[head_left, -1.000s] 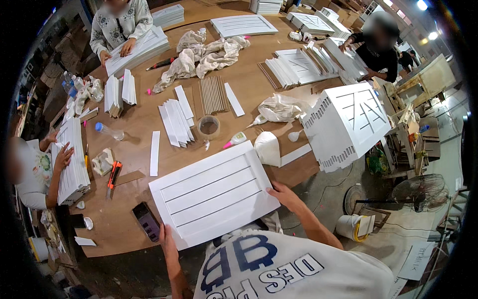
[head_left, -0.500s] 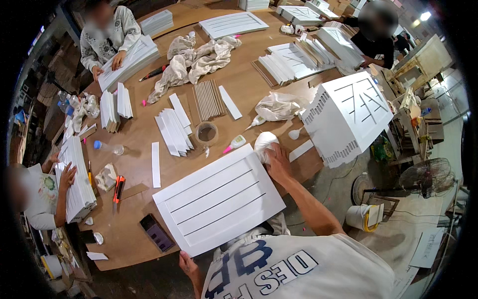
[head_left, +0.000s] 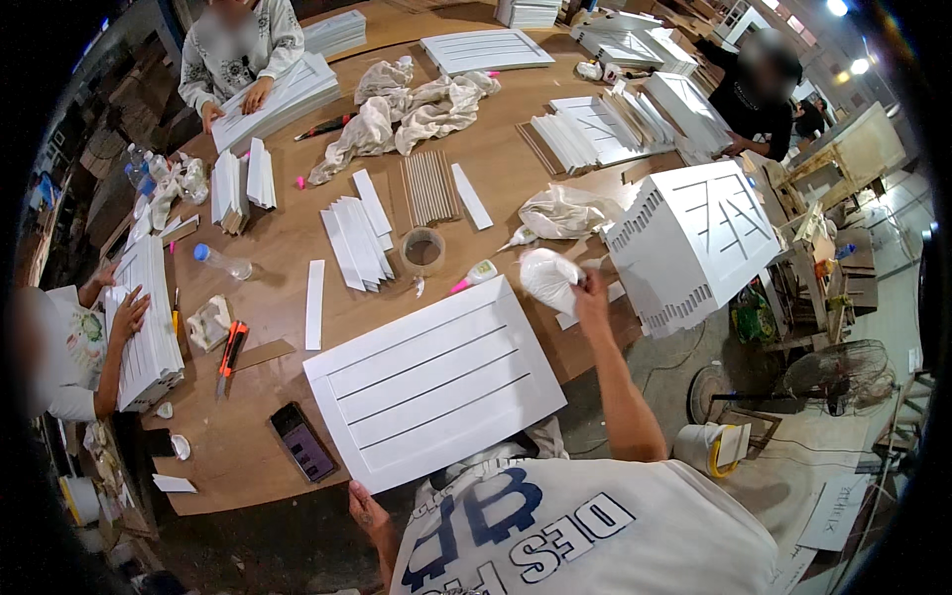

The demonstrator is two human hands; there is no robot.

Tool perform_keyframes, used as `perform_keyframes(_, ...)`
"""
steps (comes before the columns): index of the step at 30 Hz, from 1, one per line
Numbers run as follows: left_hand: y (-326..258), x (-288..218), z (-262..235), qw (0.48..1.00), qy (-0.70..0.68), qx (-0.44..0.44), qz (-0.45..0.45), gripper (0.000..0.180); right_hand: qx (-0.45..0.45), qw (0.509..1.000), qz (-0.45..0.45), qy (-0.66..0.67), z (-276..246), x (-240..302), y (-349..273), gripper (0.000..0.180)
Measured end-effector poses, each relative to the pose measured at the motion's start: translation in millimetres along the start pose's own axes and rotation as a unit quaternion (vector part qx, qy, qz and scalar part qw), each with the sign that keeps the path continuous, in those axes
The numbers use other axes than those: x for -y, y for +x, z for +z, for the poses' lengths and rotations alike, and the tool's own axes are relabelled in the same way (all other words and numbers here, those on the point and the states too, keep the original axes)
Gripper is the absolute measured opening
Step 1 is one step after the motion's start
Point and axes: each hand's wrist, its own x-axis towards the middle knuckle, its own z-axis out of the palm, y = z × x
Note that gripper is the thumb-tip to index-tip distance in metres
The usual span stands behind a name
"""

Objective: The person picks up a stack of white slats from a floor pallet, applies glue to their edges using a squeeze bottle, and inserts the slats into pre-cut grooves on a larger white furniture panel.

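Observation:
A white grooved panel [head_left: 436, 382] lies at a slant in front of me, overhanging the table's near edge. At its lower left corner is my left hand [head_left: 369, 513], closed against the edge, with part of the fingers hidden. Beyond the panel's far right corner, my right hand [head_left: 592, 302] is closed on a plump white soft bag [head_left: 548, 281], which is lifted off the table. A small glue bottle with a pink cap [head_left: 476, 276] lies just past the panel's far edge. Nearest my left hand on the table is a phone [head_left: 302, 441].
A stack of white panels [head_left: 684, 248] stands at the right. Tape roll [head_left: 423, 251], white strips [head_left: 355, 243], brown strips [head_left: 430, 188], cloths [head_left: 402, 114] and an orange utility knife [head_left: 232, 359] lie about. Three other people work around the table; a fan [head_left: 833, 377] stands right.
My right hand has raised the white bag from the table and drawn it to the right, tilting it. My left hand stays by the panel's corner. The view has shifted slightly.

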Motion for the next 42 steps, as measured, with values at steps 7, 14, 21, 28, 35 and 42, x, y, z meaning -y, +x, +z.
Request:
perform_keyframes(7,2,0,-6,0.996,0.023,-0.006,-0.086,0.055,-0.1,0.979,-0.033,-0.175,10,-38,-52,0.057)
perform_keyframes(14,0,-1,-9,0.998,-0.031,0.023,-0.044,0.056,-0.011,0.898,-0.261,-0.355,55,52,-45,0.073)
perform_keyframes(21,14,25,-10,0.997,-0.015,-0.012,-0.076,0.058,0.151,0.892,-0.097,-0.414,57,51,32,0.058)
perform_keyframes(28,19,16,-25,0.988,0.142,0.041,-0.047,0.054,0.068,0.849,-0.278,-0.443,54,58,-23,0.047)
perform_keyframes(35,65,-12,-4,0.998,-0.021,0.04,-0.051,0.071,0.18,0.954,0.041,-0.238,36,24,-124,0.052)
perform_keyframes(42,100,-21,8,0.969,-0.111,0.177,-0.132,0.082,0.19,0.94,0.128,-0.254,49,66,-113,0.058)
